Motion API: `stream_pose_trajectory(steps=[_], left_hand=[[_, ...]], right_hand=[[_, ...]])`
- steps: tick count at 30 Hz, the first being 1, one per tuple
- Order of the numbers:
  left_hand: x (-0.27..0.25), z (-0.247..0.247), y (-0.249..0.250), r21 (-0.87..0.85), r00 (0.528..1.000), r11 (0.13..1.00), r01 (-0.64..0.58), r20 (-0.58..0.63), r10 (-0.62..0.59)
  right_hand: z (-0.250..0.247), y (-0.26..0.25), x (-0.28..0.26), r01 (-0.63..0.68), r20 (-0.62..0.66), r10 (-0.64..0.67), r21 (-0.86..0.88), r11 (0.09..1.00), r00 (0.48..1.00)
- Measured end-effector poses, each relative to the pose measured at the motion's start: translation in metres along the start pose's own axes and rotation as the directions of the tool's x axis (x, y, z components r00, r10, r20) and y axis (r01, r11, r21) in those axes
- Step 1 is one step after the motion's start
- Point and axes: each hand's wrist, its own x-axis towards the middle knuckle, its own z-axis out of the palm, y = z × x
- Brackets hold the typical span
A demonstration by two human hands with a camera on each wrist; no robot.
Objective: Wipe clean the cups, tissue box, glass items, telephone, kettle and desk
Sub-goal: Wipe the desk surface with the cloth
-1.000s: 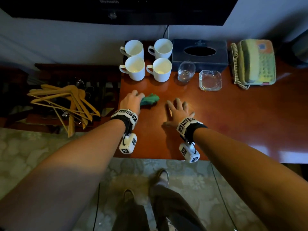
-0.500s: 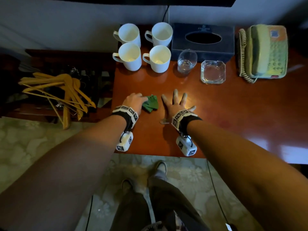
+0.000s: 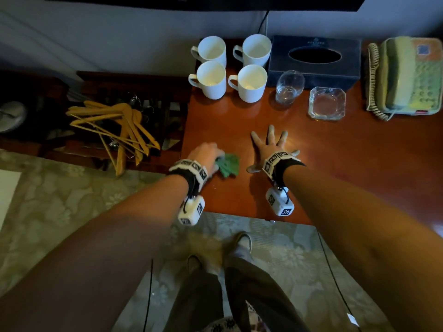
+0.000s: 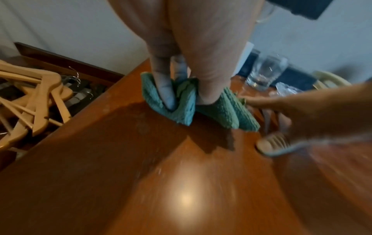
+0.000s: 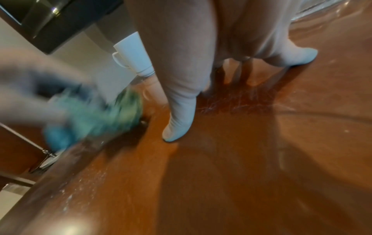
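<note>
Down on the reddish-brown desk [image 3: 359, 164], the left hand [image 3: 203, 155] presses a crumpled green cloth [image 3: 229, 165] against the wood, with the thumb and fingers curled into its folds; in the left wrist view the cloth [image 4: 187, 105] bunches up between the thumb and the fingers and spreads out under the palm, so most of it lies beneath and just ahead of the grip. Just to the right of the cloth, the right hand [image 3: 269, 148] lies flat on the desk with its fingers spread wide and straight, holding nothing; its thumb tip is close to the cloth, but the frames do not show whether they touch. Beyond the cloth, toward the wall, 4 white cups [image 3: 230, 68] stand upright in a 2-by-2 block near the desk's left edge. To the right of the cups sits a dark tissue box [image 3: 314, 59], with a clear drinking glass [image 3: 288, 88] just in front of it and a square glass ashtray [image 3: 327, 103] beside that glass. Farther right of the ashtray, a pale telephone [image 3: 407, 76] with a coiled cord rests near the wall. Left of the desk, a heap of wooden hangers [image 3: 117, 130] lies on a lower dark surface.
</note>
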Motion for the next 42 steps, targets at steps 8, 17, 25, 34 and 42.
stream_pose_trajectory(steps=[8,17,25,34,42], left_hand=[[0.068,-0.016,-0.019,-0.036,0.969,0.994,0.102,-0.223,-0.108],[0.058,0.006,-0.031,-0.085,0.990,0.988,0.133,-0.035,-0.136],[-0.044,0.057,-0.015,-0.076,0.995,0.994,0.076,0.075,-0.071],[-0.042,0.022,-0.028,-0.177,0.993,0.981,0.074,-0.072,-0.088],[0.000,0.015,-0.039,-0.127,0.995,0.992,-0.021,-0.096,0.008]], right_hand=[[0.010,0.005,0.004,0.001,-0.033,-0.001,-0.010,1.000,0.999],[0.009,0.006,0.004,-0.006,-0.030,0.005,-0.030,1.000,1.000],[0.021,-0.003,-0.021,-0.045,-0.115,0.051,0.056,0.997,0.992],[0.062,-0.025,-0.055,-0.061,-0.018,0.064,0.151,0.987,0.998],[0.079,-0.033,-0.041,-0.112,-0.057,0.118,0.096,0.989,0.991]])
